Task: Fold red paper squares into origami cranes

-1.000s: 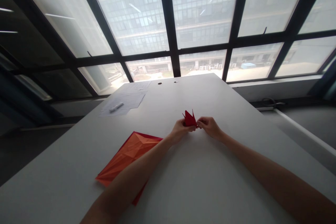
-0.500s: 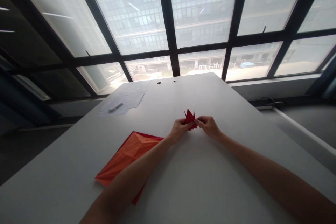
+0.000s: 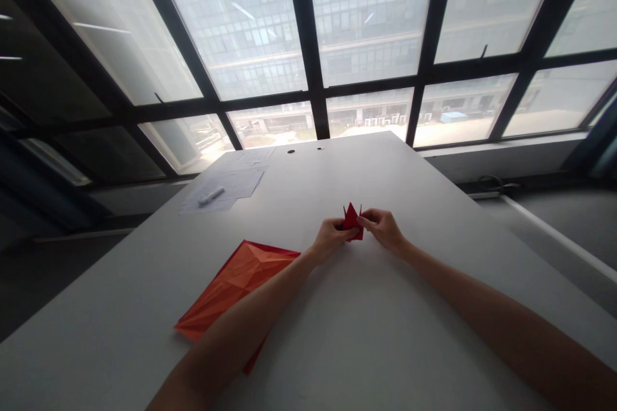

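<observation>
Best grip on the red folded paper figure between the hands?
Pinch the lower body of the red folded paper figure from either side, where the left hand and right hand sit now. That part looks like the thickest, most layered area, so it should hold firm; the thin points at the top would probably bend if gripped.

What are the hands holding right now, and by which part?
A folded red paper figure: the left hand grips its lower left, the right hand's fingertips pinch its right side.
</observation>
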A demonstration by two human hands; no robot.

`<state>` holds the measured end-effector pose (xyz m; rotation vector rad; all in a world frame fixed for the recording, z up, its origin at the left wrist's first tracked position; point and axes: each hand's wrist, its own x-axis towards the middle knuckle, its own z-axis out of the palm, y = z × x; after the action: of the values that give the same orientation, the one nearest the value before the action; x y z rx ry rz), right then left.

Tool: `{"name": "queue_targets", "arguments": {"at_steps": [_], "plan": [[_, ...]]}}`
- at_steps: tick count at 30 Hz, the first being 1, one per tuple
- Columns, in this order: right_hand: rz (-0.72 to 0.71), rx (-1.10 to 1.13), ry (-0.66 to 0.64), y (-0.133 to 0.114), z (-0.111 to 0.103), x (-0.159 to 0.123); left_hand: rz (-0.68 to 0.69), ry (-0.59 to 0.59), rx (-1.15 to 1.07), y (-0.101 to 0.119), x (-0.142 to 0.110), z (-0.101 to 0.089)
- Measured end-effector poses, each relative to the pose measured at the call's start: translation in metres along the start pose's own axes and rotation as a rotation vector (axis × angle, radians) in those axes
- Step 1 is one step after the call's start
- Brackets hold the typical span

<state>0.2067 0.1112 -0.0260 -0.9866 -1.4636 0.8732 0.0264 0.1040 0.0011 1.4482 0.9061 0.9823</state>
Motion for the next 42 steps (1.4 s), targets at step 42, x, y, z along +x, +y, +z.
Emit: {"name": "queue_targets", "arguments": {"at_steps": [42], "plan": [[0.015, 0.049, -0.001, -0.005, 0.004, -0.001, 0.015, 0.111, -0.207, -0.008, 0.005, -0.004]]}}
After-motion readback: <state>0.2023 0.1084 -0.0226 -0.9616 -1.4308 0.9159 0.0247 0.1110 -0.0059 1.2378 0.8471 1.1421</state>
